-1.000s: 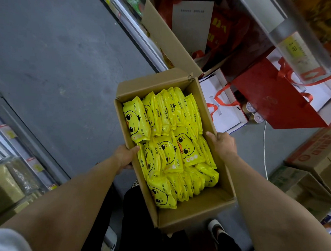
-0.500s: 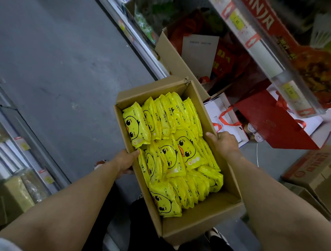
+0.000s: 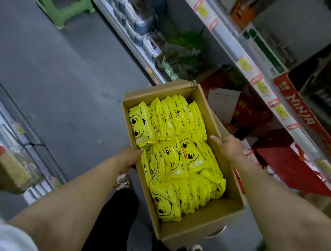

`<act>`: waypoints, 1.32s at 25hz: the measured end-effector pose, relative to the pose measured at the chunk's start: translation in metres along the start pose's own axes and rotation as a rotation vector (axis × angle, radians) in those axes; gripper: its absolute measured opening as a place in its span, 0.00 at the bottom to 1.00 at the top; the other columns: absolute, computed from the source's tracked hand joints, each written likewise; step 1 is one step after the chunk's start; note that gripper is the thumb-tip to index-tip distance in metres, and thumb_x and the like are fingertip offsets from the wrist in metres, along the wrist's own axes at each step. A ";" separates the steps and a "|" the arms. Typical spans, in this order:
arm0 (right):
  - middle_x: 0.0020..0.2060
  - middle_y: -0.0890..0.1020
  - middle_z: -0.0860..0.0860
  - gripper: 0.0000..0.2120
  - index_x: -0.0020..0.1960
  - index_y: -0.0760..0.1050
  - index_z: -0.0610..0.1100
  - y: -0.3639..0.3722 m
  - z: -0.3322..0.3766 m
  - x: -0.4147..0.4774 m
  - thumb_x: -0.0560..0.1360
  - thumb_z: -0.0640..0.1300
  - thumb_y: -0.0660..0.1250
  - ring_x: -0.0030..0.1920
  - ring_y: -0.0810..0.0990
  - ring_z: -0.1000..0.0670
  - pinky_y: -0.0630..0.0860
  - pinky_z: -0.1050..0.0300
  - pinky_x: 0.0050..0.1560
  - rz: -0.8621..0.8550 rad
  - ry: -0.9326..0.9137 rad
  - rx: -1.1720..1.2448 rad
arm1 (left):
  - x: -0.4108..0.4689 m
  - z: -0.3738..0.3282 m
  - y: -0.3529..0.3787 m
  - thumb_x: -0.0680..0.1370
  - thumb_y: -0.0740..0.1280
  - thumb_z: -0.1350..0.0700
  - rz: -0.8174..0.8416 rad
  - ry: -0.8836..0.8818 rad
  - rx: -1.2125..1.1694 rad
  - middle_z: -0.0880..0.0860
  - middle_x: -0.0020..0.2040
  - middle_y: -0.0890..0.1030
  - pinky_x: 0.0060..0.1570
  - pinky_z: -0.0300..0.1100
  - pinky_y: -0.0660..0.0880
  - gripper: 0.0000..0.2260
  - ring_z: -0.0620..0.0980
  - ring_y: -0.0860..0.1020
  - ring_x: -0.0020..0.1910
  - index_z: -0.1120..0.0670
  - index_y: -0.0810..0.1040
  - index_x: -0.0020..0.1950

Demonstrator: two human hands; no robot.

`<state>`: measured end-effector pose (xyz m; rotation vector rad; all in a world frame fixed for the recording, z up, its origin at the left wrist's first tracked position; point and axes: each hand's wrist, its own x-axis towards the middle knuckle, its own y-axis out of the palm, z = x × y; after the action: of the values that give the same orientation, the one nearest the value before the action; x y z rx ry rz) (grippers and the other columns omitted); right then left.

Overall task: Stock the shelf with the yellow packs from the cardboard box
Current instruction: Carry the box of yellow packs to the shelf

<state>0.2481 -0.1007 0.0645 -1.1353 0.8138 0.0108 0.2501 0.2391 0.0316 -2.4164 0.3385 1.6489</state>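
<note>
1. Carrying looks like the step in hand: the cardboard box (image 3: 204, 219) is held up off the grey floor (image 3: 68, 84) in the lower middle of the frame. One hand is on each long side, likely so the weight is shared and nothing spills from the open top.
2. The left hand (image 3: 128, 158) grips the left wall, its thumb hooked over the rim and touching a pack inside. Its fingers are hidden behind the cardboard.
3. The right hand (image 3: 229, 146) grips the right wall in the same way, thumb over the rim. The hands are well apart, with the width of the box between them.
4. The yellow packs (image 3: 175, 155) all lie inside the box in overlapping rows, with a bare strip of cardboard at the near end. I see none on a shelf, so I judge that stocking has not begun.
5. The shelf (image 3: 256, 76) runs down the right side of the frame, with price tags along its rails. The far right corner of the box is near it. I cannot tell which tier is meant for the packs.
6. A red bag (image 3: 283, 163) stands at lower right and a green stool (image 3: 65, 7) at upper left.
7. With both hands occupied, the box probably needs resting somewhere before a pack can be lifted out.
</note>
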 end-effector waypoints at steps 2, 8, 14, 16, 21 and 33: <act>0.39 0.76 0.41 0.26 0.32 0.67 0.44 -0.009 0.063 0.015 0.78 0.62 0.62 0.46 0.78 0.39 0.70 0.51 0.43 0.017 -0.002 0.032 | 0.000 -0.037 -0.055 0.83 0.61 0.52 -0.025 0.025 0.022 0.56 0.44 0.81 0.30 0.43 0.80 0.11 0.51 0.80 0.38 0.58 0.74 0.59; 0.43 0.80 0.38 0.25 0.43 0.76 0.39 -0.032 0.235 0.094 0.79 0.62 0.62 0.51 0.80 0.37 0.74 0.48 0.49 0.021 -0.144 0.052 | 0.005 -0.135 -0.196 0.82 0.62 0.52 -0.149 0.071 -0.010 0.62 0.52 0.82 0.43 0.53 0.80 0.13 0.57 0.81 0.42 0.60 0.74 0.61; 0.49 0.82 0.37 0.30 0.48 0.78 0.37 -0.070 0.413 0.196 0.77 0.67 0.61 0.53 0.81 0.36 0.78 0.46 0.52 0.041 -0.333 -0.014 | 0.014 -0.238 -0.310 0.82 0.63 0.53 -0.278 0.079 -0.125 0.59 0.43 0.81 0.27 0.45 0.80 0.12 0.54 0.80 0.36 0.61 0.73 0.60; 0.50 0.82 0.36 0.28 0.44 0.77 0.39 -0.088 0.475 0.226 0.77 0.66 0.61 0.53 0.80 0.36 0.75 0.47 0.51 0.034 -0.397 -0.055 | 0.023 -0.273 -0.348 0.82 0.63 0.54 -0.310 0.086 -0.168 0.59 0.43 0.81 0.28 0.46 0.81 0.12 0.55 0.80 0.37 0.62 0.73 0.60; 0.43 0.80 0.38 0.27 0.32 0.66 0.45 -0.127 0.620 0.277 0.76 0.66 0.62 0.49 0.81 0.36 0.77 0.45 0.49 0.026 -0.493 -0.117 | 0.041 -0.347 -0.441 0.82 0.62 0.55 -0.307 0.097 -0.256 0.60 0.47 0.81 0.29 0.46 0.80 0.12 0.55 0.80 0.40 0.61 0.72 0.61; 0.34 0.74 0.43 0.27 0.32 0.65 0.44 -0.165 0.902 0.374 0.75 0.66 0.64 0.37 0.75 0.43 0.72 0.50 0.39 -0.024 -0.486 -0.082 | 0.093 -0.540 -0.696 0.82 0.62 0.56 -0.295 0.099 -0.204 0.60 0.42 0.79 0.27 0.47 0.80 0.11 0.55 0.79 0.37 0.63 0.72 0.58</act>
<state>1.0957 0.4066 0.1354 -1.1556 0.3691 0.2919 0.9685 0.7406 0.1620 -2.5470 -0.1756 1.5009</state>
